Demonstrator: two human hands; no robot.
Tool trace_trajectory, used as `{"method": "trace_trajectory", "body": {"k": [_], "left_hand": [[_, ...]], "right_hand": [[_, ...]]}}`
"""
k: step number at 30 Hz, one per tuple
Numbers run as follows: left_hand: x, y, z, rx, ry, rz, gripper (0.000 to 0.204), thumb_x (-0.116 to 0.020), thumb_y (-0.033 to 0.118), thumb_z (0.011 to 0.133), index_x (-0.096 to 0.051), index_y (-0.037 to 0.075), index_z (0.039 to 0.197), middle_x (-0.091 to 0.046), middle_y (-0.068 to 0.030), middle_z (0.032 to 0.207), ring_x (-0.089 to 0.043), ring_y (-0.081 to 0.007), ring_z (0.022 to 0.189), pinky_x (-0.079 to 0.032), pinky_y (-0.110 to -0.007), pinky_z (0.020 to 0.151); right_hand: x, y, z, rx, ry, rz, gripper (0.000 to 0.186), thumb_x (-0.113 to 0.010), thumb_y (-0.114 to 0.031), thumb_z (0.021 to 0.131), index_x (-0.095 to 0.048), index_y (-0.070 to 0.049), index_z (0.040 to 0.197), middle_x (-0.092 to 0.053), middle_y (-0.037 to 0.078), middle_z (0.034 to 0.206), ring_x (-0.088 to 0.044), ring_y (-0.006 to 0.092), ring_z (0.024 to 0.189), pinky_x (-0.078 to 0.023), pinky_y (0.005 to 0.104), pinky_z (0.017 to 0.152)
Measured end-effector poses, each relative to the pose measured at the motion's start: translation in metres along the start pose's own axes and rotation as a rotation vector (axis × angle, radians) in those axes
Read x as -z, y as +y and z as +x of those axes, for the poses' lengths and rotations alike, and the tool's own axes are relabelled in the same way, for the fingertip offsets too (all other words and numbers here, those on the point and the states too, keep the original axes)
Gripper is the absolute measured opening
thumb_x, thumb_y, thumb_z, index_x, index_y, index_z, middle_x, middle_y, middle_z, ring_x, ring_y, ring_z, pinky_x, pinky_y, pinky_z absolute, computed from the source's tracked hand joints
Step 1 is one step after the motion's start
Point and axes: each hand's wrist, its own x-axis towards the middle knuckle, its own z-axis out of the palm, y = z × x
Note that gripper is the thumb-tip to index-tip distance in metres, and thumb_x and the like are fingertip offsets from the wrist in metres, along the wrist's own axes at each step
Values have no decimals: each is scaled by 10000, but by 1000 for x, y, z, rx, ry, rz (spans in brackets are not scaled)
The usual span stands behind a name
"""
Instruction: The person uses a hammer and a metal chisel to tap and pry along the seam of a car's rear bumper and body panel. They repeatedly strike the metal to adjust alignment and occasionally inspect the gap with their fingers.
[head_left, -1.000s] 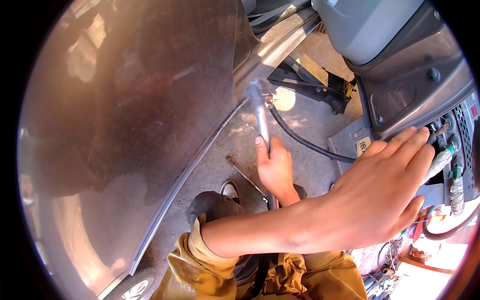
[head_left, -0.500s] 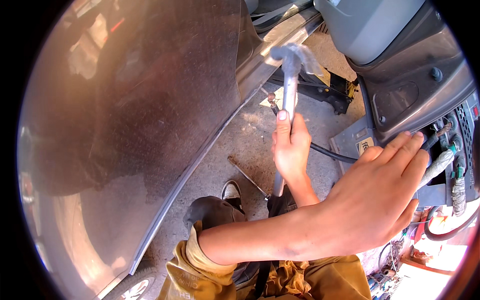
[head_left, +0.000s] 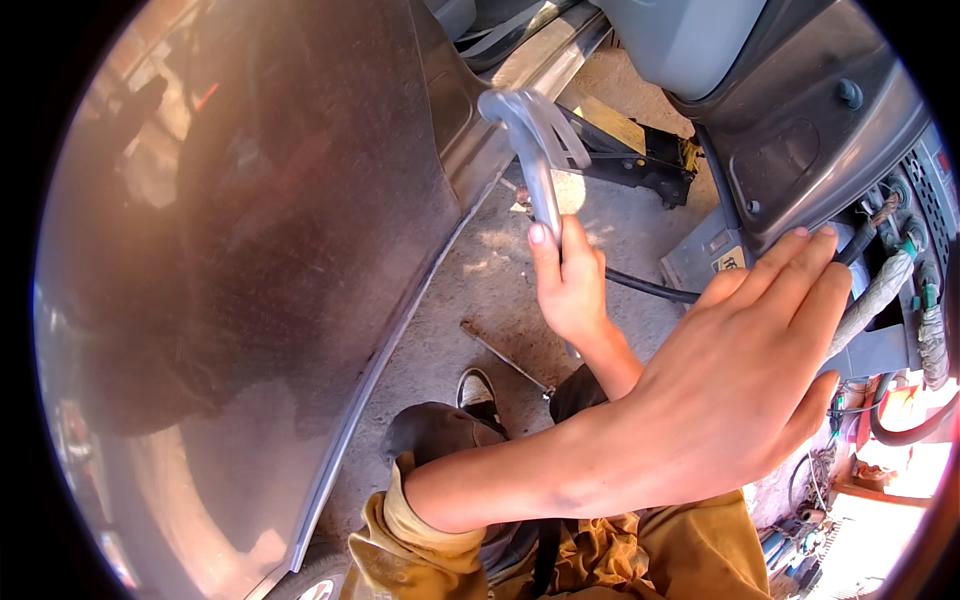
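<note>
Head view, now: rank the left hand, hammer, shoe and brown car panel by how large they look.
1. Brown car panel
2. Left hand, probably enlarged by nearness
3. Hammer, its handle partly covered by the right hand
4. Shoe, partly hidden

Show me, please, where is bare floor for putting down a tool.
Bare concrete lies between the brown panel and the metal rod; another patch between rod and right hand. Crowded: around the wrapped cables beside the left hand.

Right hand (head_left: 578,292) gripping a hammer (head_left: 541,185), head sticking up above it — left hand (head_left: 755,370) off to its right, near wrapped cables (head_left: 880,298), black hose (head_left: 650,287) between the two.
</note>
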Motion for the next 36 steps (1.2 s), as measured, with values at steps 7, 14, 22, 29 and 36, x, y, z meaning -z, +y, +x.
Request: {"method": "trace_trajectory", "body": {"k": [7,14,22,29,36], "left_hand": [[0,-3,-5,26,-58,7,597,-640,135,872,-402,-139,1346,-387,-370,1454,-370,-487,1391,-349,-507,1094],[-8,-4,1,16,-60,-22,609,-644,136,876,-400,-141,1359,-381,-363,1462,-366,-479,1399,-338,-501,1109],[-18,-11,7,-7,-134,116,525,-652,101,857,-478,-123,1299,-451,-345,1407,-420,-466,1369,-354,-507,1118],[-116,-30,126,-723,-158,621,220,-597,170,866,-673,-5,976,-684,-159,992,-633,-313,1072,-434,-437,1028],[-120,-66,206,-868,-737,1460,473,-585,320,944,-520,79,1346,-714,-122,1044,-646,-267,1072,-401,-374,1031]], "right_hand": [[-1,19,17,-187,-257,-189,423,-547,-389,1035,-589,23,950,-630,201,723,-619,309,640,-471,463,621],[1,38,14,-170,-179,-112,433,-508,-411,1033,-609,9,1008,-668,308,833,-658,502,809,-507,543,731],[23,164,-56,23,-43,-238,425,-586,-368,1007,-650,51,1038,-691,227,879,-670,389,790,-507,475,734],[42,140,-177,-359,92,44,477,-566,-432,1019,-636,38,977,-657,206,808,-664,295,781,-531,411,741],[71,133,-188,-791,129,472,500,-521,-504,1024,-534,-38,846,-477,15,556,-475,114,399,-377,301,349]]}}
